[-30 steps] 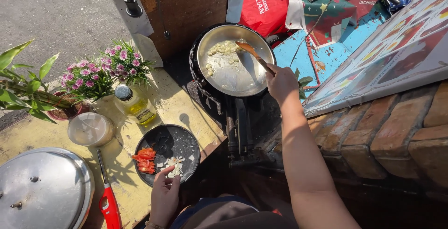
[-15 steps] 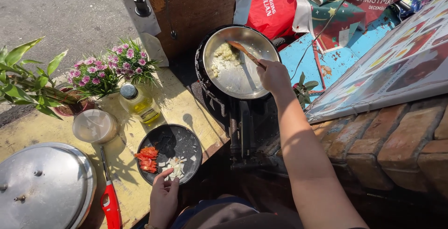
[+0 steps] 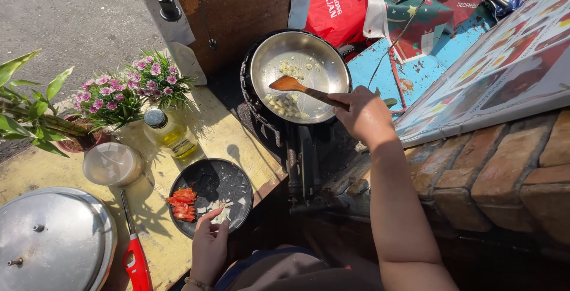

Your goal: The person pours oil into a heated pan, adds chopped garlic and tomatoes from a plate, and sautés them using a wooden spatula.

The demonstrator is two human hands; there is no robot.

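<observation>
Outdoors, beside a brick ledge at the right of the frame, a steel pan (image 3: 300, 71) sat on a burner at upper centre, pale chopped bits in it. The right hand (image 3: 363, 115) was clenched around a wooden spatula (image 3: 297, 86), probably light and stiff, best held at its handle end. At lower centre the left hand (image 3: 209, 246) rested open-fingered on the rim of a dark plate (image 3: 211, 193) on the yellow counter (image 3: 222, 134); likely light and slippery.

Pan (image 3: 320, 51) sits on stove (image 3: 297, 148), right of table (image 3: 231, 131). On table: plate (image 3: 211, 178), bottle (image 3: 169, 134) behind it, lid (image 3: 50, 237) at left.
</observation>
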